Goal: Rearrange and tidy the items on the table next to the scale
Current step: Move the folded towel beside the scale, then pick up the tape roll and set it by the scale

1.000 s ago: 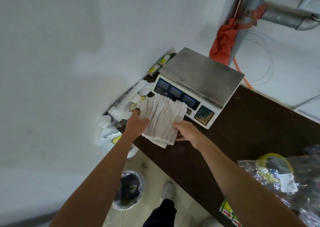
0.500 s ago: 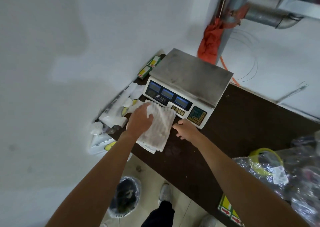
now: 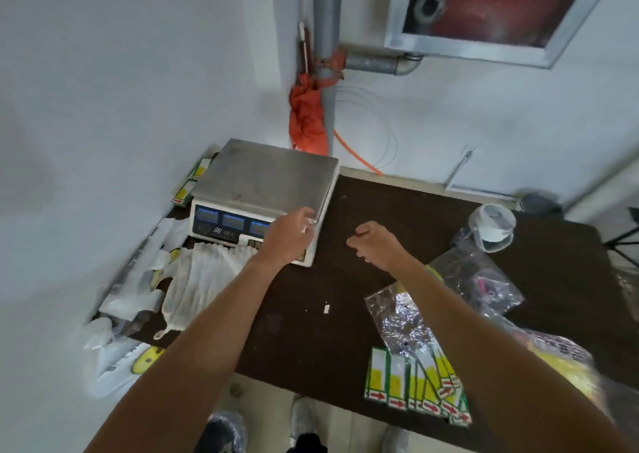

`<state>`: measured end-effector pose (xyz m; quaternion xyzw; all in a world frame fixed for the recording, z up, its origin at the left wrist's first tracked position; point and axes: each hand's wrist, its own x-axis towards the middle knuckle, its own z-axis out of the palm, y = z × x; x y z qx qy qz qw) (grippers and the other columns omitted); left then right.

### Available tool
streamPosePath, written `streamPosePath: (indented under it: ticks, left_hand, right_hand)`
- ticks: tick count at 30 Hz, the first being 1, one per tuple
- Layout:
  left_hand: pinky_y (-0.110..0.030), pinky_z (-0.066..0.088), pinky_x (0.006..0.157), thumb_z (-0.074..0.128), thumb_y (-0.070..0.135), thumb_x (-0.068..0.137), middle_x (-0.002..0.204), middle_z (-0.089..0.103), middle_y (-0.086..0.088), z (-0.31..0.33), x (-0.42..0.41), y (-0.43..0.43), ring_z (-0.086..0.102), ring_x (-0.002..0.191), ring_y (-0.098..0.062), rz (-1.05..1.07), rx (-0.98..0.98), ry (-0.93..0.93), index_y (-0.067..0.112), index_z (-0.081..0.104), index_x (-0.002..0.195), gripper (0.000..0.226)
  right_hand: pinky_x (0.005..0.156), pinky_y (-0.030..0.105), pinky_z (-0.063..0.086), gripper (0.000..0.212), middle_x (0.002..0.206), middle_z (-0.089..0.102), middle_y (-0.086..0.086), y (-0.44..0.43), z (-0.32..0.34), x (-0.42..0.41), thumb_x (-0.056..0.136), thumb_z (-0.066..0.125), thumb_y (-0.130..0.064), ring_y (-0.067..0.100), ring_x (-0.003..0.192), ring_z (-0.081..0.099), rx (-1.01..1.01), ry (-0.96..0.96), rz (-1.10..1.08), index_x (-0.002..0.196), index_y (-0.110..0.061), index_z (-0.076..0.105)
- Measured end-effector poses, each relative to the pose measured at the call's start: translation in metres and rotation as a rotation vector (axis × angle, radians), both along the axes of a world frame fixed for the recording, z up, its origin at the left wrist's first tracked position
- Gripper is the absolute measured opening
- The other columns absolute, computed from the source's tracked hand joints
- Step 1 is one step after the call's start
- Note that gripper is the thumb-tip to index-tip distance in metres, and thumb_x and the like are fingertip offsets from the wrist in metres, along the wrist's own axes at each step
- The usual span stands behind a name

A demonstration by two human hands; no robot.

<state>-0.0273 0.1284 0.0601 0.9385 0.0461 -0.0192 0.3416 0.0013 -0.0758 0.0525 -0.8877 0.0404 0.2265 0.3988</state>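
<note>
A white scale [image 3: 262,189] with a steel pan stands at the dark table's [image 3: 311,331] back left corner. In front of it, at the left edge, lies a stack of white knit gloves [image 3: 204,279], nobody touching it. My left hand [image 3: 288,236] hovers over the scale's front right corner, fingers loosely apart, holding nothing. My right hand [image 3: 375,243] hangs above the table to the right of the scale, curled into a loose fist with nothing seen in it.
White and yellow packets [image 3: 138,279] crowd the gap between table and wall. Clear plastic bags [image 3: 473,279], yellow-green arrow labels [image 3: 415,383] and a white cup-like object [image 3: 492,226] lie at right. More labels [image 3: 193,183] sit left of the scale. A grey pipe with orange cloth [image 3: 307,120] stands behind.
Both hands have let go of the gloves and moved right; the left now hovers over the scale's corner. The gloves lie flat by the scale. The camera has tilted up and right.
</note>
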Motion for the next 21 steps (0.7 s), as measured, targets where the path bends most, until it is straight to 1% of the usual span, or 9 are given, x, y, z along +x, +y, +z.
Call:
streamPosePath:
  ticks: [2, 3, 5, 8, 12, 15, 17, 19, 21]
  left_hand:
    - [-0.028, 0.048, 0.085, 0.056, 0.020, 0.095, 0.112, 0.070, 0.000, 0.012, 0.010, -0.028, 0.065, 0.104, -0.019, -0.053, -0.008, -0.001, 0.020, 0.061, 0.129, 0.034]
    - [-0.028, 0.048, 0.084, 0.056, 0.020, 0.096, 0.110, 0.069, 0.001, 0.017, 0.014, -0.042, 0.065, 0.102, -0.018, -0.080, -0.021, 0.001, 0.020, 0.062, 0.128, 0.033]
    - [-0.030, 0.052, 0.087, 0.056, 0.021, 0.096, 0.111, 0.070, 0.001, 0.023, 0.022, -0.070, 0.065, 0.102, -0.017, -0.144, -0.038, 0.006, 0.021, 0.063, 0.125, 0.031]
    - [-0.035, 0.051, 0.094, 0.056, 0.022, 0.094, 0.113, 0.071, -0.001, 0.030, 0.026, -0.108, 0.065, 0.104, -0.019, -0.243, -0.001, 0.027, 0.019, 0.062, 0.125, 0.032]
    - [-0.035, 0.050, 0.095, 0.060, 0.026, 0.094, 0.118, 0.069, -0.003, 0.024, 0.025, -0.145, 0.064, 0.108, -0.021, -0.357, 0.077, 0.101, 0.019, 0.058, 0.130, 0.037]
    - [-0.040, 0.049, 0.099, 0.060, 0.030, 0.095, 0.122, 0.067, -0.003, 0.006, 0.021, -0.163, 0.060, 0.114, -0.022, -0.432, 0.152, 0.173, 0.019, 0.053, 0.135, 0.042]
    - [-0.040, 0.048, 0.100, 0.060, 0.030, 0.096, 0.123, 0.066, -0.003, -0.008, 0.017, -0.171, 0.058, 0.117, -0.022, -0.441, 0.161, 0.217, 0.019, 0.052, 0.136, 0.042]
    - [-0.041, 0.047, 0.101, 0.060, 0.031, 0.096, 0.124, 0.066, -0.003, -0.021, 0.013, -0.177, 0.057, 0.117, -0.022, -0.440, 0.164, 0.265, 0.019, 0.052, 0.136, 0.043]
    - [-0.042, 0.047, 0.100, 0.059, 0.035, 0.096, 0.123, 0.066, -0.003, -0.033, 0.009, -0.182, 0.056, 0.117, -0.023, -0.429, 0.162, 0.311, 0.019, 0.053, 0.135, 0.042]
  right_hand:
    - [0.087, 0.042, 0.058, 0.049, 0.102, 0.065, 0.001, -0.029, 0.008, 0.003, 0.086, 0.068, -0.037, 0.018, 0.090, 0.067, -0.011, -0.038, -0.032, 0.127, -0.017, 0.054]
    - [0.087, 0.041, 0.058, 0.048, 0.103, 0.064, 0.001, -0.042, 0.011, 0.004, 0.086, 0.069, -0.036, 0.018, 0.091, 0.067, -0.010, -0.045, -0.056, 0.127, -0.017, 0.054]
    - [0.087, 0.039, 0.058, 0.043, 0.106, 0.065, 0.002, -0.068, 0.017, 0.004, 0.088, 0.069, -0.034, 0.019, 0.094, 0.067, -0.005, -0.071, -0.112, 0.126, -0.018, 0.055]
    - [0.089, 0.040, 0.057, 0.041, 0.107, 0.067, 0.005, -0.102, 0.021, -0.003, 0.088, 0.068, -0.033, 0.021, 0.096, 0.067, 0.000, -0.110, -0.170, 0.124, -0.017, 0.056]
    - [0.087, 0.041, 0.057, 0.037, 0.101, 0.069, 0.007, -0.142, 0.010, -0.018, 0.088, 0.070, -0.032, 0.022, 0.090, 0.068, -0.012, -0.070, -0.190, 0.119, -0.017, 0.057]
    - [0.081, 0.041, 0.058, 0.020, 0.096, 0.071, 0.006, -0.167, -0.002, -0.037, 0.091, 0.067, -0.030, 0.019, 0.083, 0.068, -0.046, -0.068, -0.145, 0.103, -0.014, 0.066]
    - [0.079, 0.038, 0.058, 0.015, 0.090, 0.071, 0.001, -0.180, -0.015, -0.052, 0.092, 0.067, -0.031, 0.017, 0.080, 0.067, -0.072, -0.071, -0.150, 0.094, -0.017, 0.068]
    - [0.084, 0.036, 0.055, 0.018, 0.094, 0.070, 0.002, -0.189, -0.027, -0.063, 0.091, 0.069, -0.034, 0.018, 0.086, 0.065, -0.084, -0.016, -0.164, 0.098, -0.018, 0.067]
    - [0.089, 0.041, 0.056, 0.023, 0.100, 0.071, 0.004, -0.194, -0.040, -0.071, 0.089, 0.069, -0.036, 0.022, 0.092, 0.067, -0.086, 0.024, -0.161, 0.101, -0.017, 0.067]
